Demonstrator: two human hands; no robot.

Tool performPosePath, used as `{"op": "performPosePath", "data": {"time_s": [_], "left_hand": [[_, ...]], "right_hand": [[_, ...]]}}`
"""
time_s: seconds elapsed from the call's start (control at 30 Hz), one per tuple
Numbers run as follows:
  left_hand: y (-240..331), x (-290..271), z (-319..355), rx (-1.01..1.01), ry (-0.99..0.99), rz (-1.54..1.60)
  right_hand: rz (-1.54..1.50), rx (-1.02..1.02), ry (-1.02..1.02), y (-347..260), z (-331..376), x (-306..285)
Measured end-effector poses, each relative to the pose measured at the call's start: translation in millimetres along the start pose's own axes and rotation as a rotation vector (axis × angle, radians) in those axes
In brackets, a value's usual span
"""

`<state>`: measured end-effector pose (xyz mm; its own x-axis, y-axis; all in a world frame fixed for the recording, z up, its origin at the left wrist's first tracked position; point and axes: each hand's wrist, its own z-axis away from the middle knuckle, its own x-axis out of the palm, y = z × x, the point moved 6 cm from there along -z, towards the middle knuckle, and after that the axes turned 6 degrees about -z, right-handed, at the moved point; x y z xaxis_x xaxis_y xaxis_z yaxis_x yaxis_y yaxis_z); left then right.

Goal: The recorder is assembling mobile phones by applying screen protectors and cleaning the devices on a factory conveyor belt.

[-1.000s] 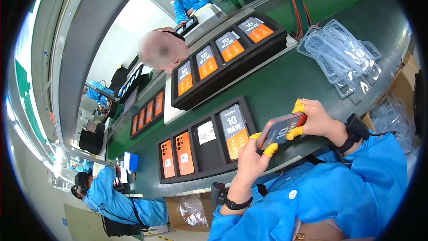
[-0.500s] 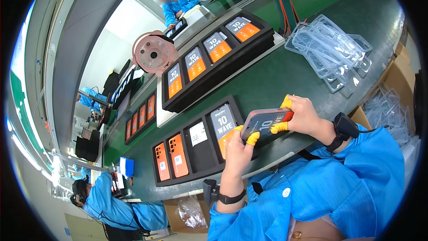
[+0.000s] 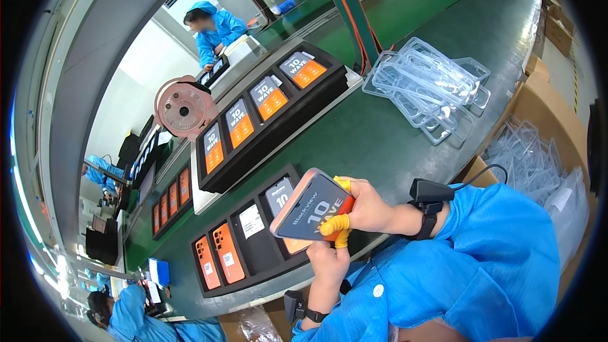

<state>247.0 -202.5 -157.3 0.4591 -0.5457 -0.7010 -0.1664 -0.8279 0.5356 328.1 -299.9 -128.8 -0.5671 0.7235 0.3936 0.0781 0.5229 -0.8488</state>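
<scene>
A smartphone (image 3: 304,215) with a pale orange frame and a grey-and-orange printed film over its screen is held tilted above the bench. My right hand (image 3: 370,209) is closed on its right end, with yellow finger cots on the thumb and fingers. Below the phone, my left hand (image 3: 329,261) is closed at its lower edge; a yellow-capped digit shows there and the other fingers are partly hidden. Behind the phone lies a black foam tray (image 3: 253,259). It holds two orange phones (image 3: 228,252), back up, a white label card (image 3: 251,220), and a partly covered film-faced phone (image 3: 278,195).
Stacked foam trays with film-faced phones (image 3: 237,122) stand beyond. Clear plastic trays (image 3: 430,82) are piled at right; a cardboard box (image 3: 538,114) holds more. A pink fan (image 3: 183,109), a smaller tray of orange phones (image 3: 172,201) and co-workers in blue (image 3: 215,28) are farther off.
The phone has turned from nearly level to steeply tilted, its left end nearer me. My left hand has shifted from its left end to below its lower edge. The view has swung right.
</scene>
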Motion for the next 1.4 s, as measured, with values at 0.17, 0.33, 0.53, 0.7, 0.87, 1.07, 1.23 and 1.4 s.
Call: {"op": "performPosePath", "data": {"time_s": [0.17,0.33,0.53,0.7,0.87,1.07,1.23,1.4], "left_hand": [[-2.4,-18.4,4.9,-0.007,0.110,-0.123],[-56.7,-41.6,8.4,-0.262,0.013,0.461],[-163.7,-128.6,32.4,-0.543,0.138,0.752],[-192.3,-121.9,32.1,-0.811,-0.316,0.284],[-158.0,-146.3,2.9,-0.632,-0.416,-1.007],[-203.5,-173.2,37.7,-0.921,-0.188,-0.875],[-246.0,-170.3,45.3,-0.879,-0.163,-0.587],[-327.3,-196.4,76.8,-1.025,-0.026,-0.062]], "right_hand": [[0.144,-0.117,-0.021,6.8,-4.6,15.8],[0.708,-0.389,-0.082,-40.9,-21.0,7.4],[1.654,-0.503,0.742,-106.0,-15.3,-186.3],[1.815,-0.034,0.657,-95.3,-12.9,-239.2],[1.722,-0.610,0.651,-122.6,-17.7,-168.9],[1.301,-0.033,-0.673,-9.8,13.0,-86.6],[1.053,0.123,-0.587,5.7,25.4,-87.2],[0.994,-0.093,-0.466,-8.7,5.5,-77.9]]}}
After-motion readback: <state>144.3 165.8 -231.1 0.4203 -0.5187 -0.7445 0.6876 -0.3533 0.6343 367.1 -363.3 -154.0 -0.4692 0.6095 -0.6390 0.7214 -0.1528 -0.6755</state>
